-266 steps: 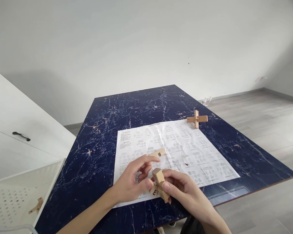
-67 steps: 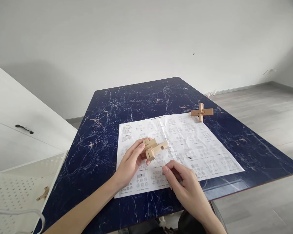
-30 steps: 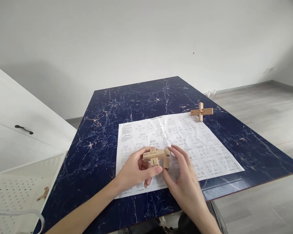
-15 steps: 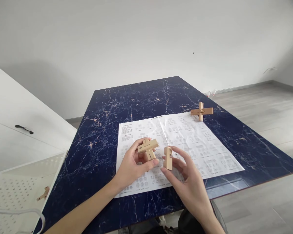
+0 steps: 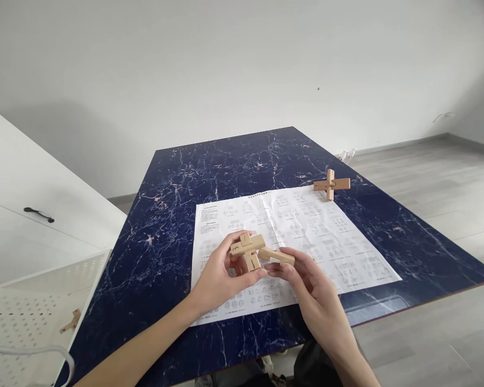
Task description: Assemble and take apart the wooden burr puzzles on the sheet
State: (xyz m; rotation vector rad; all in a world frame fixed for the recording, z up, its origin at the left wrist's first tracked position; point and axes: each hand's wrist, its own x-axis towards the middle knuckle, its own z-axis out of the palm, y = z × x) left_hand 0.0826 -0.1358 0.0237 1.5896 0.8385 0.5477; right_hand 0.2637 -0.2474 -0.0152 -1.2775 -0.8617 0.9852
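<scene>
My left hand is closed around a partly joined wooden burr puzzle, its interlocked bars crossing each other. Dark marks, one like a 3, show on the bar ends. In the fingers of my right hand is a single notched wooden puzzle piece, lying nearly level. Its left end points at the right side of the joined bars and seems close to them or touching; I cannot tell which. Both hands are above a creased instruction sheet printed with small diagrams.
Another cross-shaped wooden puzzle stands at the sheet's far right corner on the dark blue marbled table. To the left, below the tabletop, a white perforated tray holds a wooden piece, and a white cable runs across it.
My right hand has turned the notched piece from upright to nearly level and brought it against or near the joined bars. My left hand has shifted only slightly.
</scene>
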